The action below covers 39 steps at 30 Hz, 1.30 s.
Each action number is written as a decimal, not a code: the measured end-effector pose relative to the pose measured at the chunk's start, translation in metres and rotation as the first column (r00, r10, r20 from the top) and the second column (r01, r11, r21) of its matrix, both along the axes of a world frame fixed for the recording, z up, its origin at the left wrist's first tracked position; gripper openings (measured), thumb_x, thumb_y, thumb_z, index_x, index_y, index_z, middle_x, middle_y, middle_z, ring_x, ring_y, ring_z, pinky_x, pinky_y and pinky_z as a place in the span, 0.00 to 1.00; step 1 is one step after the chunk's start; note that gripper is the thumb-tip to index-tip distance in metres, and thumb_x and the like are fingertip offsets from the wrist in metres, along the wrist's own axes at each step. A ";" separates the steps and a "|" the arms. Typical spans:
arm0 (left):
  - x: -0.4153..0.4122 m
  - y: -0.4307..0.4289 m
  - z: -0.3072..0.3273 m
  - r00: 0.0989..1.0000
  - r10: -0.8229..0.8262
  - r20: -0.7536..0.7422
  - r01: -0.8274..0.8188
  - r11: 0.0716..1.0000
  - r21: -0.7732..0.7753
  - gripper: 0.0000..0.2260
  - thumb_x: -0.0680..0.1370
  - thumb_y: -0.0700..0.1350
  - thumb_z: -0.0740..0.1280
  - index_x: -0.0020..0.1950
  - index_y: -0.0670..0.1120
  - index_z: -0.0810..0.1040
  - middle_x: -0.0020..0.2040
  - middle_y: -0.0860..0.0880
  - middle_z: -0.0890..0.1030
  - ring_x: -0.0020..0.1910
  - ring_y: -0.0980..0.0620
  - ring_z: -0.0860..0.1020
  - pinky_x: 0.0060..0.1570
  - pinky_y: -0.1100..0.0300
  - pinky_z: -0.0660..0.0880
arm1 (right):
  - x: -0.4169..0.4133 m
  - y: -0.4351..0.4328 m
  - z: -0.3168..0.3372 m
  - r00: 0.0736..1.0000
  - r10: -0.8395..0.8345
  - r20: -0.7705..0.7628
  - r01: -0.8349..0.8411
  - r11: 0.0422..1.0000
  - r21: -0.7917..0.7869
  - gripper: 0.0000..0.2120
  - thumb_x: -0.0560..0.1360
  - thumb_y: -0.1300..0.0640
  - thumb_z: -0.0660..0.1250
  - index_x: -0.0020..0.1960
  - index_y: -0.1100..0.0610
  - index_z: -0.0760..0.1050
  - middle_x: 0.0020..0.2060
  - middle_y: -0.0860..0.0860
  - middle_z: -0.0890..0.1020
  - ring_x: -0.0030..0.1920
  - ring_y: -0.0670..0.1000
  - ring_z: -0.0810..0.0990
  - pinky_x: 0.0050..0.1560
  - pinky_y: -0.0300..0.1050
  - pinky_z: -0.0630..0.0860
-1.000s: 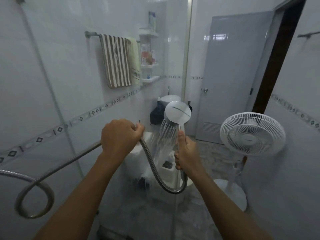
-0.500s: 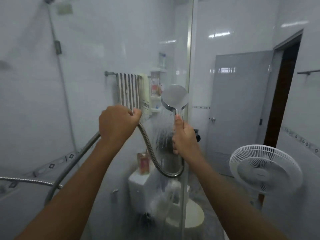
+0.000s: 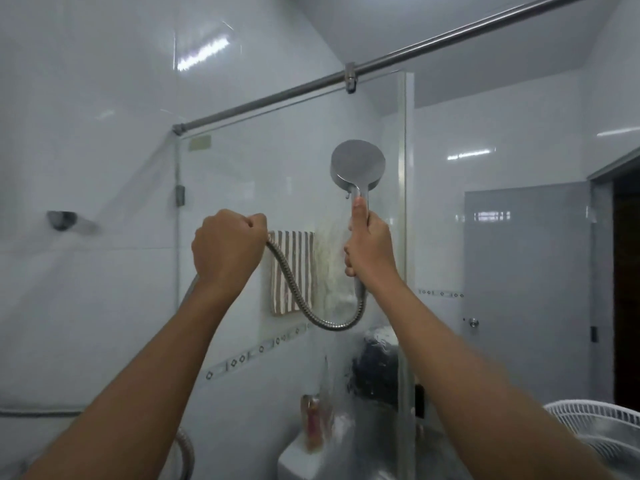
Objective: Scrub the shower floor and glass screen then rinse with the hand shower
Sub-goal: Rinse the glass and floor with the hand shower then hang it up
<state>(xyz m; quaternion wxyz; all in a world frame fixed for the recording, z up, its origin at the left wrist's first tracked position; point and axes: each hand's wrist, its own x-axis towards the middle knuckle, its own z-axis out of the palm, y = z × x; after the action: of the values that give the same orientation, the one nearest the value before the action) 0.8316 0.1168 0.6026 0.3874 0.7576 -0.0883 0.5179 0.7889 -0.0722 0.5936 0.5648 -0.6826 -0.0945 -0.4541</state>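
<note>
With the hand shower [image 3: 357, 164] high beside the glass screen [image 3: 242, 188], right hand [image 3: 369, 249] fingers clenched round its handle and left hand [image 3: 227, 247] gripping the hose [image 3: 298, 296], a wet slip could knock the glass.

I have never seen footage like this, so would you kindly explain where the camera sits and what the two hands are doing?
No machine here: a person wears one wide-angle camera on the head, so you see their own arms reaching forward. The right hand grips the handle of the hand shower, its head turned toward the glass screen, where water runs down. The left hand holds the metal hose, which loops between the hands. Behind the glass hangs a striped towel; a white fan shows at lower right.
</note>
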 end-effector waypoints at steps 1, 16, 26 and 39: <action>0.003 0.001 0.003 1.000 0.005 -0.002 -0.005 1.000 -0.010 0.19 0.75 0.49 0.61 0.29 0.37 0.75 0.24 0.44 0.72 0.24 0.45 0.70 0.28 0.57 0.67 | 0.004 0.002 0.005 1.000 0.006 0.004 -0.006 1.000 0.002 0.25 0.79 0.33 0.52 0.39 0.54 0.64 0.27 0.51 0.67 0.23 0.48 0.67 0.22 0.40 0.65; 0.050 0.052 0.028 0.992 0.120 0.048 -0.115 0.989 -0.088 0.22 0.78 0.50 0.61 0.30 0.36 0.76 0.28 0.42 0.77 0.28 0.43 0.74 0.29 0.56 0.67 | 0.107 0.063 0.058 0.994 0.113 -0.005 -0.113 0.993 -0.031 0.27 0.79 0.32 0.50 0.42 0.55 0.67 0.33 0.54 0.72 0.26 0.51 0.71 0.23 0.42 0.70; 0.090 0.104 0.034 0.986 0.165 -0.001 -0.163 0.977 -0.134 0.22 0.78 0.52 0.58 0.30 0.39 0.73 0.29 0.43 0.76 0.30 0.41 0.75 0.33 0.53 0.72 | 0.185 0.117 0.101 0.989 0.145 -0.007 -0.145 0.989 -0.040 0.27 0.78 0.31 0.49 0.42 0.55 0.67 0.37 0.57 0.75 0.31 0.55 0.75 0.22 0.42 0.73; 0.100 0.142 0.002 0.975 0.214 -0.056 -0.219 0.970 -0.109 0.21 0.79 0.48 0.58 0.28 0.42 0.67 0.25 0.47 0.69 0.25 0.47 0.68 0.27 0.58 0.61 | 0.222 0.174 0.073 0.969 0.224 -0.101 -0.230 0.971 -0.060 0.28 0.78 0.30 0.50 0.41 0.55 0.66 0.33 0.55 0.74 0.27 0.52 0.72 0.24 0.42 0.72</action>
<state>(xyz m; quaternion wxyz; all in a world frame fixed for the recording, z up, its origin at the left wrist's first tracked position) 0.9321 0.2587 0.6045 0.3729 0.7505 0.0333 0.5446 1.0111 0.1017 0.6666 0.5923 -0.7075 -0.1615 -0.3502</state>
